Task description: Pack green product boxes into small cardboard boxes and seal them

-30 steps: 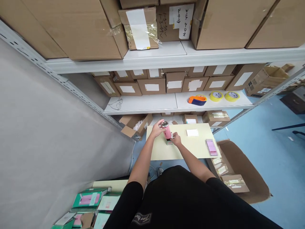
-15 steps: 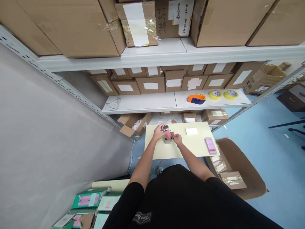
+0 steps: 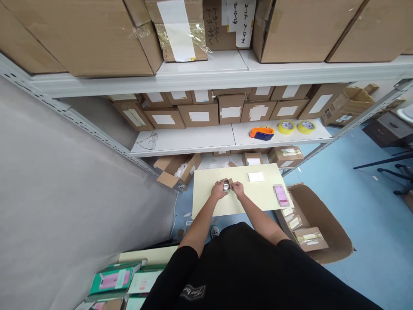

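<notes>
At the table's middle, my left hand (image 3: pixel 219 189) curls round the top of a bottle with a shiny silver lid (image 3: pixel 226 186). The bottle's pink body is hidden now, down inside a small box of which only a little edge shows beneath. My right hand (image 3: pixel 238 189) pinches a brown cardboard flap (image 3: pixel 230 181) at the box's right side. Both hands are close together over the pale yellow table (image 3: pixel 206 206). A white card or slip (image 3: pixel 256 177) lies beyond the right hand, and a pink blurred item (image 3: pixel 282 195) is at the table's right end.
Behind the table stands a shelf (image 3: pixel 187 140) with labelled cartons, a tape dispenser (image 3: pixel 262 133) and rolls of yellow tape (image 3: pixel 286 127). An open carton (image 3: pixel 176 170) is at the left. To the right sits a large open carton (image 3: pixel 335 228) holding smaller boxes. Green boxes (image 3: pixel 111 279) are stacked lower left.
The pink bottle has gone down into the small box, so only its silver lid shows. My left hand has lowered with it; my right hand stays at the flap.
</notes>
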Motion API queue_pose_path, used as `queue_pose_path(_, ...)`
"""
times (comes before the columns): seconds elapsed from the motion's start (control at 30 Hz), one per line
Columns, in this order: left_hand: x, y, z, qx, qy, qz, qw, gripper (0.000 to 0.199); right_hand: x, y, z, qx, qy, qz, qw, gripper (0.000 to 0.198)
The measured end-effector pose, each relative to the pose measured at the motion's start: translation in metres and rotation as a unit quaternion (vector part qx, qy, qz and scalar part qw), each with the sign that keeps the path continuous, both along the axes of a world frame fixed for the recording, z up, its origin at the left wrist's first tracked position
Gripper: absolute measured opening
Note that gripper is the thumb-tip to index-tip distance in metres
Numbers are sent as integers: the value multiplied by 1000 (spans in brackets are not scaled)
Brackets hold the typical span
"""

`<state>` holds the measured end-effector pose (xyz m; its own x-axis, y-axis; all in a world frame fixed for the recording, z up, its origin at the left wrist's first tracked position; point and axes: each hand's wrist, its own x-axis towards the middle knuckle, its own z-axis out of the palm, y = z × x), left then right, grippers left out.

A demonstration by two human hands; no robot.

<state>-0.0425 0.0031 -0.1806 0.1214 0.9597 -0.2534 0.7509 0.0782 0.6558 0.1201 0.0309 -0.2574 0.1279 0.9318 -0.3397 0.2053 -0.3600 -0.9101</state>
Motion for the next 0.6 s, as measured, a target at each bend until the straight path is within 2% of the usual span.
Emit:
queue_pose_path(0.07, -3, -4, -3, 34, -28, 21, 999, 74, -1, 1, -1, -4, 7, -3, 1000, 37)
queue_pose_path(0.13, -8, -6, -5, 70, -57, 87, 992, 54, -2, 1, -2, -6, 14, -4, 1000, 37)
queue_pose_path(0.2, -14, -3, -7, 41, -90, 174, 980, 42, -3, 0, -2, -5, 22, -4, 1000, 38)
queue_pose_path(0.27, -20, 2, -9, -37, -126, 220, 967, 39, -5, -3, -2, 6, 28, 6, 1000, 37)
queue_pose_path(0.33, -24, 7, -11, -100, -155, 214, 959, 39, -7, -6, -3, 30, 21, 46, 998, 36)
queue_pose_path(0.43, -26, 10, -14, -148, -215, 187, 947, 42, -7, -10, -3, 50, -2, 132, 990, 39)
queue_pose_path(0.6, -24, 11, -19, -201, -323, 207, 901, 59, -3, -10, 3, -5, 25, 169, 985, 46)
